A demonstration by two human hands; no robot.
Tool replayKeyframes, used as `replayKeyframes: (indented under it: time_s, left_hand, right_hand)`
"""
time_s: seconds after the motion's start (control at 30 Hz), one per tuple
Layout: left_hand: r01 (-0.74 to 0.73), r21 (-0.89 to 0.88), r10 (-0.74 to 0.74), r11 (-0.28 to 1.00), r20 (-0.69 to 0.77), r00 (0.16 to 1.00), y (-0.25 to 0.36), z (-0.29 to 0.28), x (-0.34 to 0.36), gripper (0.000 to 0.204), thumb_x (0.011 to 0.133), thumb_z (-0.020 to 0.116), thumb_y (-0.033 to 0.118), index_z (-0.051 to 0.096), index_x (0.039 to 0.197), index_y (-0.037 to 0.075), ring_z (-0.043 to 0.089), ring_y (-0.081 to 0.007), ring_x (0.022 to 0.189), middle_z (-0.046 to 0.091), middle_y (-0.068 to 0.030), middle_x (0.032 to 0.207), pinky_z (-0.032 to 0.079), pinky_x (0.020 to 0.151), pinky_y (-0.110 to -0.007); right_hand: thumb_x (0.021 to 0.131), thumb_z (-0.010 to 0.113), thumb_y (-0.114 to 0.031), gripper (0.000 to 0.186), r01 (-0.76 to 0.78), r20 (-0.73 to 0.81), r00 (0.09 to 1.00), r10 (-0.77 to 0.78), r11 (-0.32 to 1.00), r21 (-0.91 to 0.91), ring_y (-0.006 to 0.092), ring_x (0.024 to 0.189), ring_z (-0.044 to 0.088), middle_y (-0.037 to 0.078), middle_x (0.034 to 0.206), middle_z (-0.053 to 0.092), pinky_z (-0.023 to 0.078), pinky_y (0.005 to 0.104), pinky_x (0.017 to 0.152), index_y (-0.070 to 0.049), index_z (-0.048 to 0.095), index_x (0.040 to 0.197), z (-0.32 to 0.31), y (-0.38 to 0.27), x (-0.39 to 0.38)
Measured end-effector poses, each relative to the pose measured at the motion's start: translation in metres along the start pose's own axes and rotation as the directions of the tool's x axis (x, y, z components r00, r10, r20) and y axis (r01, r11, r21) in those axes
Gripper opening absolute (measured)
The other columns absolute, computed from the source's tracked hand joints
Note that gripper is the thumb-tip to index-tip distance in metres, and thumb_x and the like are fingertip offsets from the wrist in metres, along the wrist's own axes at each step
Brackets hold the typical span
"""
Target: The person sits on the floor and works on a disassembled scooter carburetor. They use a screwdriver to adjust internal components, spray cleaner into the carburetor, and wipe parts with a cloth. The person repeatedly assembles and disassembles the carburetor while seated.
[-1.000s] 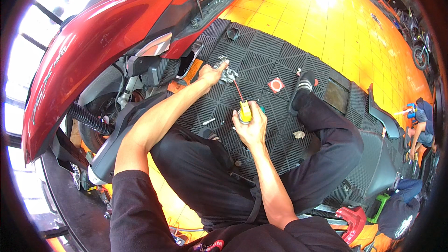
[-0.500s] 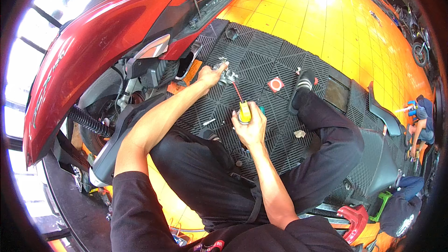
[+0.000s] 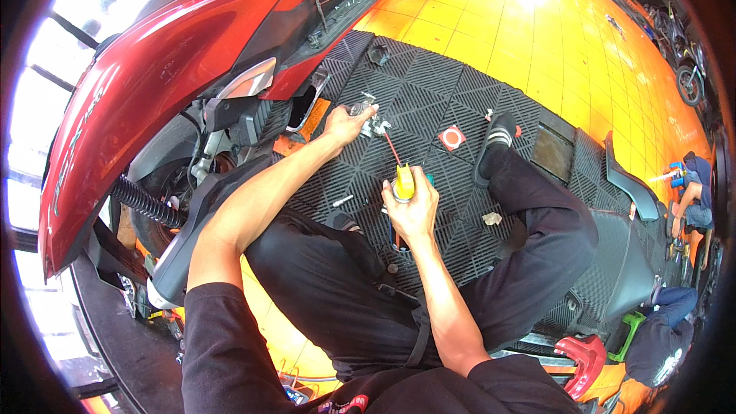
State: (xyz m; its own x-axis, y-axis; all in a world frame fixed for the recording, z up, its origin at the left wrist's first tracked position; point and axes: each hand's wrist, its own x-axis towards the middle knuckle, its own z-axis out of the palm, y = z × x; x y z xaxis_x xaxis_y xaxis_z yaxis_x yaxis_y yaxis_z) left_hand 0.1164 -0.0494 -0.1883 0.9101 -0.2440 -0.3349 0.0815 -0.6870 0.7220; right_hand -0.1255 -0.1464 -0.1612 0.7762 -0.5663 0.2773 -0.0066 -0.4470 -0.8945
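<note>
My left hand (image 3: 346, 123) is closed round a small silvery metal part (image 3: 374, 126), held above the black ribbed mat (image 3: 429, 88). Its exact kind is too small to make out. In my right hand (image 3: 414, 211) is a spray can with a yellow nozzle head (image 3: 404, 182); my fingers wrap round its top. A thin red straw (image 3: 393, 147) runs from the nozzle toward the metal part, its tip at or very near the part. Most of the can's body hides behind my hand and wrist.
A red scooter (image 3: 176, 61) stands close on my left, its rear shock spring (image 3: 149, 198) exposed. Around the mat lie a red-and-white square packet (image 3: 451, 137), a small white bolt-like piece (image 3: 343, 201) and a black seat (image 3: 606, 261). Other people (image 3: 694, 192) crouch at the far right.
The metal part in my left hand has turned slightly, and the left fingers have shifted a little. The spray can stays almost where it was.
</note>
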Motion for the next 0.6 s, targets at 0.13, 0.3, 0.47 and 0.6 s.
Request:
replayKeyframes:
  time_s: [0.13, 0.3, 0.47, 0.6]
  left_hand:
    - [-0.039, -0.025, 0.039, 0.999, -0.009, 0.999, -0.003, 0.000, 0.002, 0.059, 0.088, 0.081, 0.059, 0.079, 0.102, 0.002, 0.069, -0.0144, 0.089, 0.077, -0.0064, 0.095, 0.052, 0.082, -0.035]
    - [-0.073, -0.046, 0.074, 0.996, 0.018, 0.997, -0.005, 0.002, 0.005, 0.054, 0.090, 0.082, 0.054, 0.079, 0.103, 0.001, 0.069, -0.0128, 0.087, 0.077, -0.0055, 0.094, 0.052, 0.083, -0.034]
    - [-0.075, -0.019, 0.074, 0.997, -0.047, 0.996, -0.004, 0.001, 0.003, 0.052, 0.090, 0.083, 0.052, 0.080, 0.104, 0.002, 0.068, -0.0127, 0.086, 0.077, -0.0047, 0.093, 0.053, 0.083, -0.034]
    - [-0.101, -0.036, 0.099, 0.994, -0.044, 0.994, -0.007, 0.002, 0.007, 0.059, 0.088, 0.084, 0.052, 0.075, 0.111, -0.001, 0.069, -0.0151, 0.089, 0.077, -0.0072, 0.096, 0.053, 0.084, -0.035]
  right_hand:
    - [0.080, 0.083, -0.013, 0.033, 0.017, -0.004, 1.000, -0.017, 1.000, 0.008, 0.0451, 0.077, 0.066, 0.022, 0.086, 0.064, 0.053, 0.0500, 0.070, 0.001, 0.058, 0.096, 0.001, 0.001, 0.000]
    - [0.080, 0.083, -0.014, 0.033, -0.012, -0.019, 1.000, 0.013, 1.000, 0.007, 0.0453, 0.078, 0.066, 0.022, 0.086, 0.064, 0.053, 0.0503, 0.070, 0.001, 0.058, 0.096, 0.003, 0.003, 0.000]
    - [0.080, 0.083, -0.014, 0.033, 0.003, -0.014, 1.000, -0.003, 1.000, 0.025, 0.0450, 0.077, 0.066, 0.021, 0.085, 0.064, 0.053, 0.0499, 0.070, 0.001, 0.058, 0.096, 0.001, 0.001, 0.000]
    - [0.080, 0.083, -0.013, 0.033, -0.010, -0.020, 1.000, 0.011, 0.999, 0.039, 0.0445, 0.076, 0.065, 0.021, 0.083, 0.063, 0.052, 0.0494, 0.069, 0.000, 0.056, 0.095, 0.002, 0.000, 0.000]
